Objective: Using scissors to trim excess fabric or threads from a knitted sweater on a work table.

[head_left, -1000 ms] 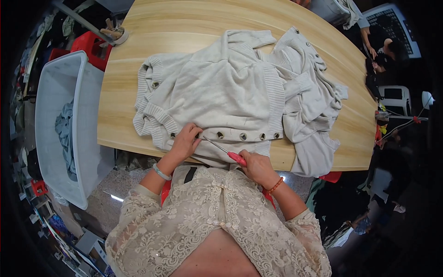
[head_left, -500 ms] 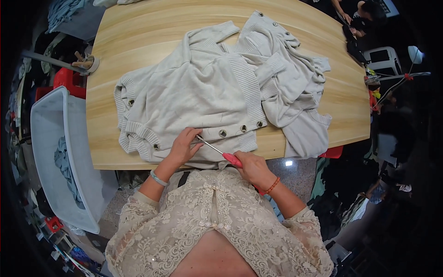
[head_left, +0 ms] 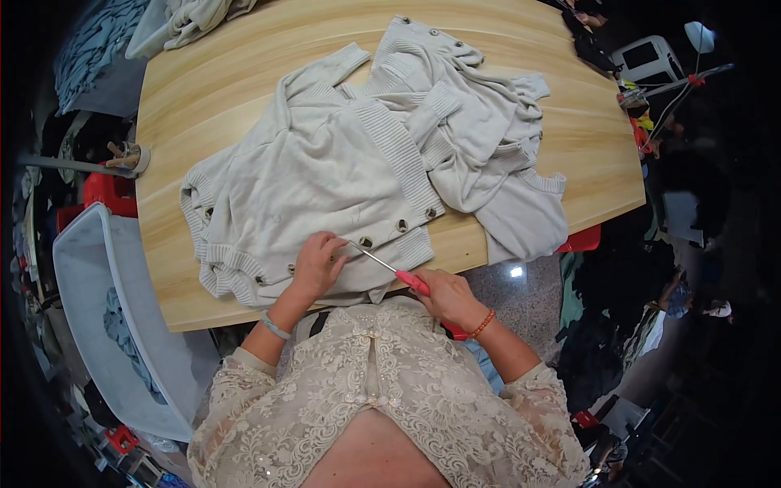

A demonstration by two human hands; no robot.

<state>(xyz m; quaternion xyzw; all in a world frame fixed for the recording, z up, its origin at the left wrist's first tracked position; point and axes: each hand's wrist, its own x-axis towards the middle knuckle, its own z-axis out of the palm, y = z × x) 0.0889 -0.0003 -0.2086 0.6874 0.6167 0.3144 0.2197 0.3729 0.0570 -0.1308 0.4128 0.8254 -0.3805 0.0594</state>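
A cream knitted cardigan (head_left: 301,175) lies spread across the near part of the wooden table, dark buttons along its near edge. At that edge my left hand (head_left: 317,264) pinches the knit between thumb and bent fingers, beside a button (head_left: 366,242). In my right hand (head_left: 451,298) is a tool with a red handle (head_left: 412,282) and a thin metal shaft (head_left: 377,259). The shaft slants up and left toward my left fingertips; its tip is too small to make out.
More cream knitwear (head_left: 512,187) is bunched to the right on the table (head_left: 586,154). A white plastic bin (head_left: 122,325) with blue-grey cloth stands at the left, near a red stool (head_left: 110,193). A metal arm (head_left: 77,165) reaches the table's left edge. Dark cloth lies at the right.
The whole view has turned and shifted, so table and cardigan sit farther left. Another button now shows beside my left hand. Both hands keep their hold, with the tool still aimed at the left fingertips.
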